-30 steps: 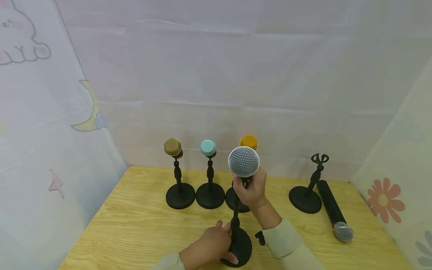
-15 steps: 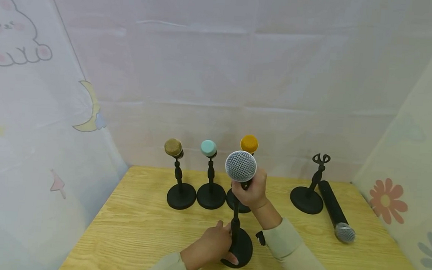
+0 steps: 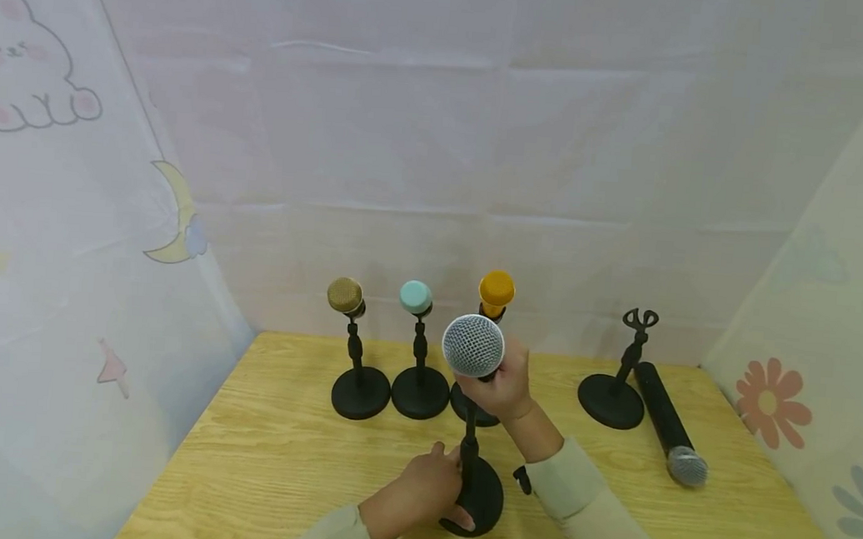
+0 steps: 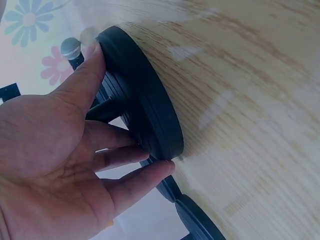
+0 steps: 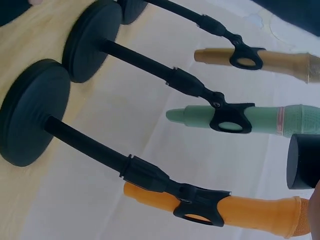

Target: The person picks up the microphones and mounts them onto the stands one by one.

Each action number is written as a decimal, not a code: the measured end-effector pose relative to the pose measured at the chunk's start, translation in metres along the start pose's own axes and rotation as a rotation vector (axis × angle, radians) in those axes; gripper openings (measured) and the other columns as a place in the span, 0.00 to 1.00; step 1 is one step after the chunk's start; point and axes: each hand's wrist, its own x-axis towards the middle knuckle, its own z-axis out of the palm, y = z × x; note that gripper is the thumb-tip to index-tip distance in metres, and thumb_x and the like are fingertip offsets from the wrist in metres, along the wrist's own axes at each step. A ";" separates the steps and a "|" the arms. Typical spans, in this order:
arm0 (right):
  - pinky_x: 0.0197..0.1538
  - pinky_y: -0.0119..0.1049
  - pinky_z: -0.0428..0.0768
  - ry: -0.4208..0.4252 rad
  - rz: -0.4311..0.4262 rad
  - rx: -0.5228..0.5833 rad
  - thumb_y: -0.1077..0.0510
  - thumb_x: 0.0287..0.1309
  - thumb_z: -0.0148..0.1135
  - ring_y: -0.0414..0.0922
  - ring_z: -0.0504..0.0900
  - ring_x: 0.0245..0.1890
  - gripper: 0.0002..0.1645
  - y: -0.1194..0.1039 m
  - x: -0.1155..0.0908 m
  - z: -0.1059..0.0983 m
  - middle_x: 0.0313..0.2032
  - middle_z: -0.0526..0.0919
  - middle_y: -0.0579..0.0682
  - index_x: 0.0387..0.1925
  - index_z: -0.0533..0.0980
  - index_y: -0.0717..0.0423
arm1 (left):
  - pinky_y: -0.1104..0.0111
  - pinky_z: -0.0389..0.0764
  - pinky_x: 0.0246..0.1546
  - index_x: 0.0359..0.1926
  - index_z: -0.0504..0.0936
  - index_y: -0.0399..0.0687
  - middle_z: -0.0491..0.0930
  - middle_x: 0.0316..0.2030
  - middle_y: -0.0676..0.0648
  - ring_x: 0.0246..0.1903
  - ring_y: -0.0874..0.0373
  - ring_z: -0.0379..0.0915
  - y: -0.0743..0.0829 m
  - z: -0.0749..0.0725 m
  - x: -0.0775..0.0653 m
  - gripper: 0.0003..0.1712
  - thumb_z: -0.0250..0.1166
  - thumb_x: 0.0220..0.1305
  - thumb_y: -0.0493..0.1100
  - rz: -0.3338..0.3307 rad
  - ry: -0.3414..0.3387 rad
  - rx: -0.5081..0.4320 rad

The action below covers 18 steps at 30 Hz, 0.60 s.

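My right hand (image 3: 502, 383) grips a microphone with a silver mesh head (image 3: 474, 345); the head points up toward me and the fingers hide much of its body. Below it stands a black microphone stand (image 3: 485, 499), whose clip is hidden behind the microphone and hand. My left hand (image 3: 424, 488) holds the round base of that stand. In the left wrist view, the thumb lies at one edge of the base (image 4: 150, 95) and fingertips touch the opposite edge. The right wrist view shows only a sliver of the right hand, beside a black cylindrical end (image 5: 304, 162).
Behind stand a gold microphone (image 3: 344, 294), a mint one (image 3: 416, 297) and an orange one (image 3: 497, 288), each clipped in a black stand. To the right are a bare stand (image 3: 611, 401) and a black microphone (image 3: 663, 415) lying down. A small black piece (image 3: 523, 480) shows by the right sleeve.
The right hand's microphone has come down and slightly left, showing more of the orange microphone behind. My left hand stays on the stand's base.
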 end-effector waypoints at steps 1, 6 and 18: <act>0.47 0.27 0.83 -0.011 0.007 -0.002 0.40 0.63 0.66 0.43 0.86 0.34 0.30 0.000 -0.001 -0.001 0.31 0.84 0.58 0.38 0.79 0.68 | 0.68 0.85 0.37 0.47 0.91 0.52 0.69 0.67 0.58 0.54 0.56 0.71 0.000 0.000 0.000 0.43 0.61 0.50 0.81 0.000 0.001 0.005; 0.45 0.31 0.85 -0.154 0.156 0.028 0.37 0.63 0.65 0.43 0.86 0.37 0.33 -0.007 -0.002 -0.010 0.35 0.84 0.60 0.43 0.78 0.68 | 0.69 0.84 0.37 0.50 0.90 0.51 0.69 0.68 0.58 0.55 0.56 0.70 0.001 0.000 -0.001 0.44 0.60 0.50 0.81 -0.004 0.004 0.007; 0.49 0.48 0.82 -0.529 0.704 0.013 0.63 0.58 0.70 0.50 0.81 0.47 0.27 -0.044 0.013 -0.034 0.49 0.81 0.56 0.57 0.72 0.63 | 0.69 0.84 0.38 0.55 0.87 0.51 0.69 0.65 0.57 0.55 0.56 0.70 0.001 0.003 0.002 0.47 0.61 0.49 0.81 -0.014 -0.017 -0.021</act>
